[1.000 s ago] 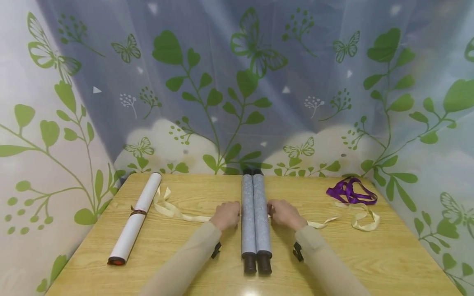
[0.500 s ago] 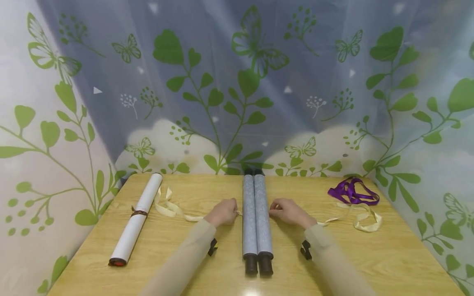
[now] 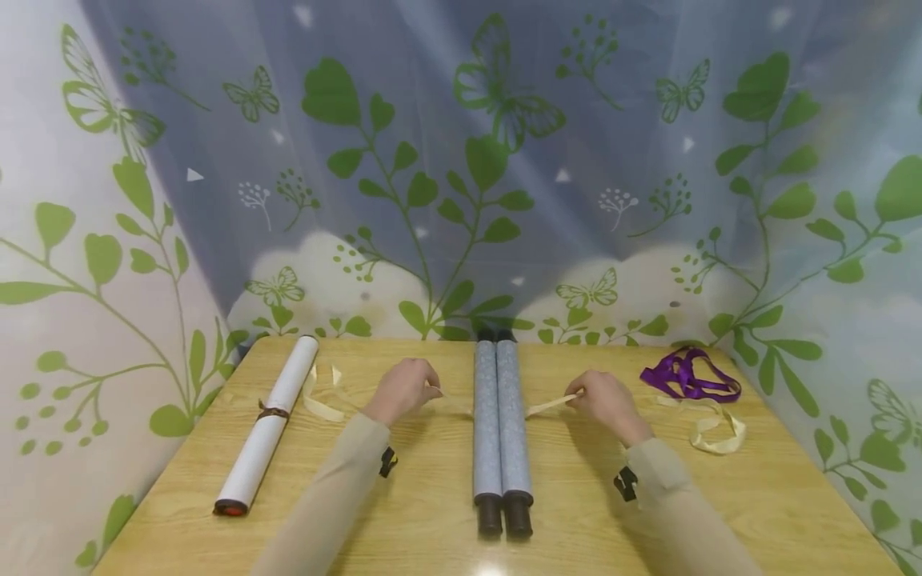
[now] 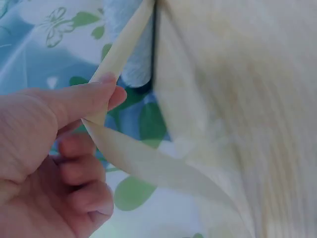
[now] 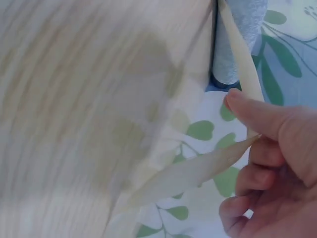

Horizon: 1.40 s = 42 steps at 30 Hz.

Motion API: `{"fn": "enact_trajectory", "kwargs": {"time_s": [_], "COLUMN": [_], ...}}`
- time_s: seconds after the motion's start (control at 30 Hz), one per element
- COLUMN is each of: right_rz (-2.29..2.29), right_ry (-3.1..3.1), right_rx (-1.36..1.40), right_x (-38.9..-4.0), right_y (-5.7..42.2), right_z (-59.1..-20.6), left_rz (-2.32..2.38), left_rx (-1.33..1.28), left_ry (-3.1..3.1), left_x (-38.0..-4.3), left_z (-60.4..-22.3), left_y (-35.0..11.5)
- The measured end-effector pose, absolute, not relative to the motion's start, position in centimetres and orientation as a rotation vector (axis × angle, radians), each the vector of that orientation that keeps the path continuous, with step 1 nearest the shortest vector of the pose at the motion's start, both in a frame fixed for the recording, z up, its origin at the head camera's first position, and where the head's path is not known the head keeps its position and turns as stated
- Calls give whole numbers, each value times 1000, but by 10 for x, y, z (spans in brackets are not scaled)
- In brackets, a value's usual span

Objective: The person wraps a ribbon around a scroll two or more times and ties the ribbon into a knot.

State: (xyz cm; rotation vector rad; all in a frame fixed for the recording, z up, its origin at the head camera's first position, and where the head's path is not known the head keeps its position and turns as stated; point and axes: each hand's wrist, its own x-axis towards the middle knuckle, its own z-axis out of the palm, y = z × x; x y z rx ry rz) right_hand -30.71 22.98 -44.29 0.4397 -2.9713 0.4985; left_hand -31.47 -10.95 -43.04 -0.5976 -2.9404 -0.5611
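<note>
Two grey-blue scrolls with dark end knobs lie side by side on the wooden table, pointing away from me. A cream ribbon comes out from both sides of the pair; its stretch between is hidden by the scrolls. My left hand pinches the ribbon between thumb and index finger, left of the scrolls. On the other side, my right hand pinches the ribbon the same way. Both stretches rise from the scrolls to the fingers, with loose tails hanging below in the wrist views.
A white scroll tied with a brown cord lies at the left. Toward the back right sits a tangled purple ribbon, with the cream ribbon's curled end in front of it. A leaf-patterned curtain stands behind the table.
From beside the scrolls, both hands have moved outward and away from me, the left to the left, the right to the right. They have drawn the ribbon up off the table on each side.
</note>
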Motion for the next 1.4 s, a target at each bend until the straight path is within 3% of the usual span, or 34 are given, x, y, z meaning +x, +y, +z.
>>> {"fn": "enact_trajectory", "kwargs": {"time_s": [0.3,0.63,1.13,1.4], "right_rz": [950,1942,1651,1884], "right_ry": [-2864,-2485,-2752,-2663], "right_rx": [365,316,669,651], "right_x": [-306,-315,-319,-323], "right_y": [214,177,132,125], "right_z": [-435,-437,-417,-410], "left_rz": [-749,-1072,-1080,-1355], "left_rx": [-601,-783,-871,-809], "left_ry": [-2826,-2714,-2653,-2644], "left_x": [-313,-311,-309,-311], "left_z": [-425,-422,-408,-415], "left_y": [-102,-76,-40,-40]}}
